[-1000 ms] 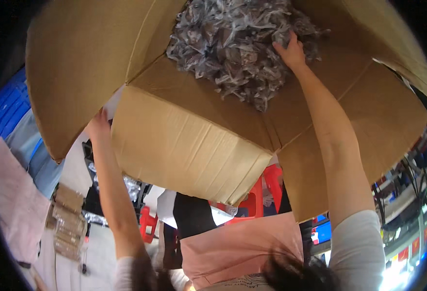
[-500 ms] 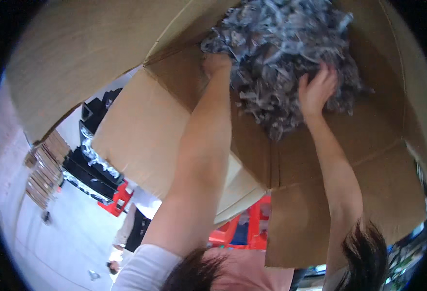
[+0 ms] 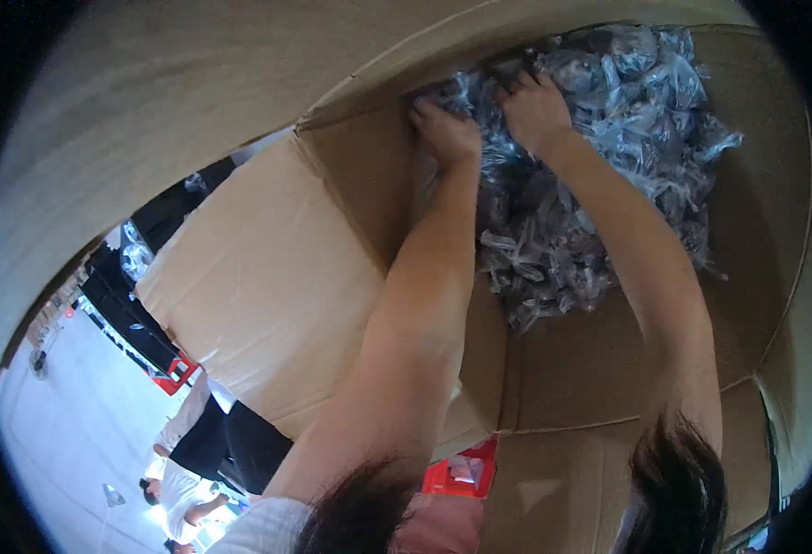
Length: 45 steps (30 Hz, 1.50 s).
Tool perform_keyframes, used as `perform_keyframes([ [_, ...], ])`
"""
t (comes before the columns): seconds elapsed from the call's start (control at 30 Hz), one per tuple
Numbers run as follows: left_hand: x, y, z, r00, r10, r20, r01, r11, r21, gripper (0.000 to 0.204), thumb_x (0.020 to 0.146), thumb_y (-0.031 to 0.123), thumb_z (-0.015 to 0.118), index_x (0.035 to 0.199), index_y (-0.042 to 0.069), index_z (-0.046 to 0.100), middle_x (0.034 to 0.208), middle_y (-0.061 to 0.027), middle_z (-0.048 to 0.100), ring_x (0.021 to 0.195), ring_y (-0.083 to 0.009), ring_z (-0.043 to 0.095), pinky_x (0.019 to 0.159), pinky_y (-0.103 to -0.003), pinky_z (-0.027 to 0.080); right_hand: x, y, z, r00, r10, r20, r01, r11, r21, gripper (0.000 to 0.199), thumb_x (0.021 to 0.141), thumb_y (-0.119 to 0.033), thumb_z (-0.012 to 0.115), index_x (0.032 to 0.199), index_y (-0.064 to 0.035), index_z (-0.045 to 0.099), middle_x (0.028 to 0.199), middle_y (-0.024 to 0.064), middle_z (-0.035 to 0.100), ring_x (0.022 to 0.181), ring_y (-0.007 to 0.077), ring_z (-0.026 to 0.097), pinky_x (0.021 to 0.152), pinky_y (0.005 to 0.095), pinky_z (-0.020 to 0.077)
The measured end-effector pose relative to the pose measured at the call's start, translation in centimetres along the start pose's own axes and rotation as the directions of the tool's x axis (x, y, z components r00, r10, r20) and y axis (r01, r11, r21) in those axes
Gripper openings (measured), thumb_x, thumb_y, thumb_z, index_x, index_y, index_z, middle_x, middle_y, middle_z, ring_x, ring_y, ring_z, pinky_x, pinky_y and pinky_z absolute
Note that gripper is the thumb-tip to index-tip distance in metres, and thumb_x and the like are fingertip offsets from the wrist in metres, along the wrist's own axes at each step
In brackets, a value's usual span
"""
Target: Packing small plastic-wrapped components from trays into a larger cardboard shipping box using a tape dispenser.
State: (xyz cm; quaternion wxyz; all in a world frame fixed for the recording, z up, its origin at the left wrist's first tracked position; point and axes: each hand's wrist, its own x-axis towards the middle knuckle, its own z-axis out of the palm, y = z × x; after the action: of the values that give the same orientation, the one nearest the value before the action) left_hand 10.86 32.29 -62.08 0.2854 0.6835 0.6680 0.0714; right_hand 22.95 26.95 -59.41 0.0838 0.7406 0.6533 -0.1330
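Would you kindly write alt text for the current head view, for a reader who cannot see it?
A person's left hand and right hand reach into an open cardboard box, at the left side of a heap of crinkled clear plastic. Beyond a flap, at lower left, other people are partly visible.

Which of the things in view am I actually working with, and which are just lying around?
Working with:
- left hand and right hand, both at the pile
- pile of clear plastic packets
- cardboard box holding it

Lying around:
- black bins
- red plastic item
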Motion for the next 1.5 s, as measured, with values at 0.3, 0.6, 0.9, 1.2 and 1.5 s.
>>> perform_keyframes([
  [0.3, 1.3, 1.1, 2.2, 0.982, 0.109, 0.154, -0.139, 0.969, 0.205, 0.05, 0.072, 0.018, 0.065, 0.113, 0.003, 0.042, 0.123, -0.0201, 0.036, 0.113, -0.0393, 0.04, 0.091, -0.043, 0.041, 0.2, -0.7, -0.4, 0.989, 0.141, 0.039, -0.143, 0.987, 0.07, 0.022, 0.078, -0.017, 0.05, 0.094, -0.0115, 0.064, 0.095, 0.0073, 0.062, 0.098, 0.0245, 0.053, 0.086, 0.0403, 0.0388],
  [0.6, -1.2, 1.6, 1.5, 0.928, 0.365, -0.077, -0.347, 0.92, 0.18, 0.023, 0.083, 0.012, 0.045, 0.106, 0.01, 0.052, 0.119, -0.0157, 0.04, 0.104, -0.037, 0.045, 0.084, -0.044, 0.042, -5.4, -2.3, 0.1, 0.947, 0.253, -0.198, -0.161, 0.907, 0.39, 0.033, 0.074, -0.009, 0.053, 0.107, -0.0108, 0.053, 0.1, 0.0151, 0.054, 0.089, 0.033, 0.057, 0.062, 0.0442, 0.0503],
  [0.9, 1.7, 2.7, 3.3, 0.983, -0.134, 0.126, 0.11, 0.977, 0.181, 0.028, 0.079, 0.015, 0.056, 0.106, 0.014, 0.053, 0.11, -0.0175, 0.051, 0.102, -0.0314, 0.053, 0.083, -0.045, 0.042, -2.9, -0.6, -0.6, 0.817, 0.571, -0.084, -0.409, 0.676, 0.613, 0.017, 0.072, -0.008, 0.054, 0.089, -0.0057, 0.054, 0.087, 0.0197, 0.061, 0.083, 0.0383, 0.059, 0.07, 0.0471, 0.0479],
  [1.2, -1.1, 2.9, 2.4, 0.839, 0.515, 0.172, -0.533, 0.718, 0.447, 0.026, 0.086, 0.023, 0.045, 0.111, 0.018, 0.051, 0.112, -0.0056, 0.05, 0.109, -0.0277, 0.045, 0.082, -0.047, 0.042, -4.9, 0.1, -0.8, 0.821, 0.567, -0.064, -0.421, 0.677, 0.604, 0.011, 0.071, -0.005, 0.051, 0.081, -0.0052, 0.054, 0.081, 0.0207, 0.061, 0.08, 0.0405, 0.058, 0.07, 0.0496, 0.046],
  [1.5, 0.6, 1.2, 3.7, 0.939, 0.303, 0.16, -0.334, 0.915, 0.228, 0.027, 0.086, 0.02, 0.044, 0.11, 0.014, 0.053, 0.119, -0.0126, 0.044, 0.114, -0.0364, 0.04, 0.091, -0.052, 0.038, -4.2, -1.2, -1.1, 0.812, 0.583, 0.018, -0.484, 0.655, 0.58, 0.014, 0.072, -0.01, 0.053, 0.085, -0.0054, 0.057, 0.088, 0.0205, 0.062, 0.085, 0.0388, 0.06, 0.074, 0.0479, 0.0477],
])
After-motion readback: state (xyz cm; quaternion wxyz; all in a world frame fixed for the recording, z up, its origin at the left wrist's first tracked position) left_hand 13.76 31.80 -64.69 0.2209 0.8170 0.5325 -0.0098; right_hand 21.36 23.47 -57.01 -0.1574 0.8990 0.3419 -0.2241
